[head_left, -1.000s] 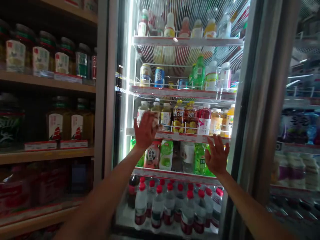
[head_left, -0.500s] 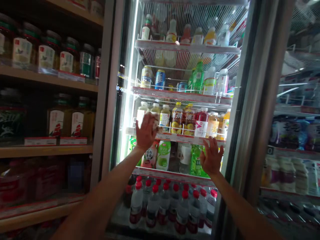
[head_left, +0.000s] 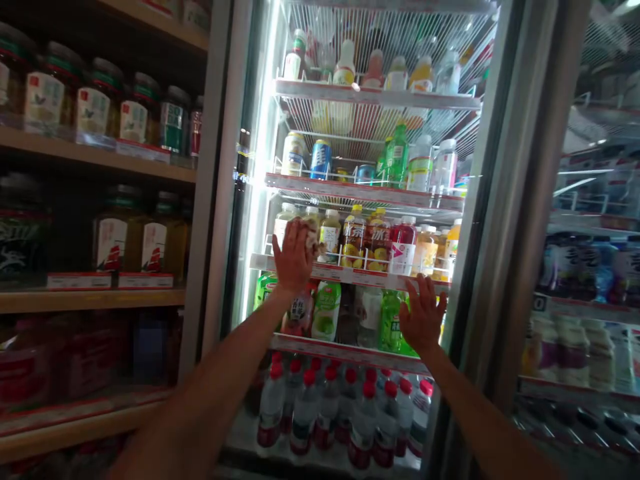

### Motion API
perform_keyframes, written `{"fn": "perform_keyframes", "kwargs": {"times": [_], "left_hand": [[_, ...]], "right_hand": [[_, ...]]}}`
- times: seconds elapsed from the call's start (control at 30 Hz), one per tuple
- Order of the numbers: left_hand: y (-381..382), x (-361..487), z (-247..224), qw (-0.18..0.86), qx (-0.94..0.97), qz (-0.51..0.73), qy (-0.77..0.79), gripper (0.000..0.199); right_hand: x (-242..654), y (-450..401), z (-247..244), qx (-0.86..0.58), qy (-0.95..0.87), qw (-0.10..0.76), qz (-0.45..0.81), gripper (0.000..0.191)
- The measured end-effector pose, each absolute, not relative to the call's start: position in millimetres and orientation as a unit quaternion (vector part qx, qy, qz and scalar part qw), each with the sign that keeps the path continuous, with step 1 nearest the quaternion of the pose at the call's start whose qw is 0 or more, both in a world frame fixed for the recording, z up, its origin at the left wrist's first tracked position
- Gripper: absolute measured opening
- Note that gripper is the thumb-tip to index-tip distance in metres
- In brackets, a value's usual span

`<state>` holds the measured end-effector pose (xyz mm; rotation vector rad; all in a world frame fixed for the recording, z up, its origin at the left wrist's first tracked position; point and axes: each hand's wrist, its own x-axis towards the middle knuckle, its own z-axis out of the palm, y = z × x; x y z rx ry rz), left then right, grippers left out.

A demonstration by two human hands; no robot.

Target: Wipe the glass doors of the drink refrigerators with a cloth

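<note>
My left hand [head_left: 294, 259] lies against the glass door of a lit drinks fridge, level with the shelf of tea bottles. Under its fingers, out to the right, shows a crumpled whitish-brown cloth [head_left: 314, 241], blurred and partly hidden by the hand. Lower and to the right, my right hand [head_left: 424, 315] is open, fingers spread upward, at the glass near the door's right side. Behind the glass, a tea bottle with a white label [head_left: 330, 235] stands beside the cloth, and a green bottle [head_left: 391, 321] is just left of my right hand.
A metal door frame [head_left: 533, 200] runs down the right, with another drinks fridge beyond. Wooden shelves [head_left: 95, 299] with bottles stand at the left. Red-capped bottles [head_left: 365, 423] fill the fridge's lowest level. A shelf rail [head_left: 350, 274] crosses behind my hands.
My left hand has shifted slightly upward with the cloth and blurs less. The right hand stays nearly where it was.
</note>
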<state>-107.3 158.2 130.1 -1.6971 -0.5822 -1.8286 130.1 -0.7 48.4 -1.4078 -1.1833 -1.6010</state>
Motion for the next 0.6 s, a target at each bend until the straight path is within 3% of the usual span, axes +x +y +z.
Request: {"fn": "perform_keyframes", "kwargs": {"times": [0.1, 0.23, 0.47, 0.6], "left_hand": [[146, -100, 124, 0.273, -0.663, -0.653, -0.241, 0.046], [119, -76, 101, 0.359, -0.780, -0.501, -0.107, 0.045], [150, -126, 116, 0.231, -0.700, -0.579, -0.348, 0.051], [146, -123, 105, 0.268, -0.729, -0.540, -0.324, 0.049]], "right_hand": [[132, -3, 48, -0.546, -0.459, 0.352, -0.606, 0.053], [134, -5, 46, -0.541, -0.465, 0.380, -0.588, 0.051], [117, -5, 45, -0.569, -0.431, 0.436, -0.549, 0.050], [116, -7, 42, -0.578, -0.359, 0.460, -0.571, 0.043]]}}
